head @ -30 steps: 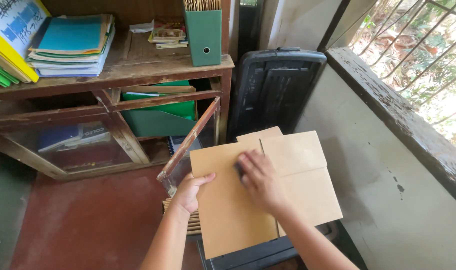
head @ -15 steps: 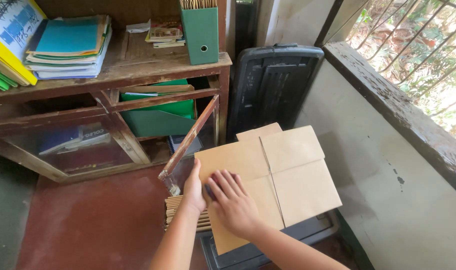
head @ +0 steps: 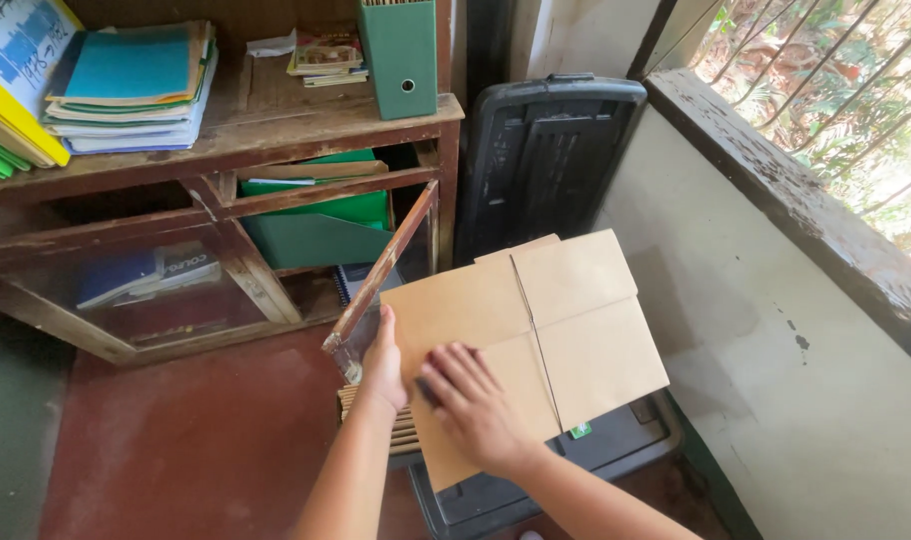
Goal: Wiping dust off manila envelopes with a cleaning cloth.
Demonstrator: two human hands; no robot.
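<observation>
A flat brown cardboard sheet with fold lines lies tilted over a dark plastic bin. My left hand grips its left edge with the thumb on top. My right hand presses flat on the lower left panel, fingers spread toward the left. A stack of brown corrugated pieces shows under the sheet, beneath my left wrist.
An old wooden cabinet stands ahead with books, green folders and a green file box. Its glass door hangs open beside my left hand. A black bin lid leans on the wall; a barred window is at right.
My right hand slid from the middle of the sheet down to its lower left part. The sheet shifted slightly lower and left. My left hand kept its hold on the edge.
</observation>
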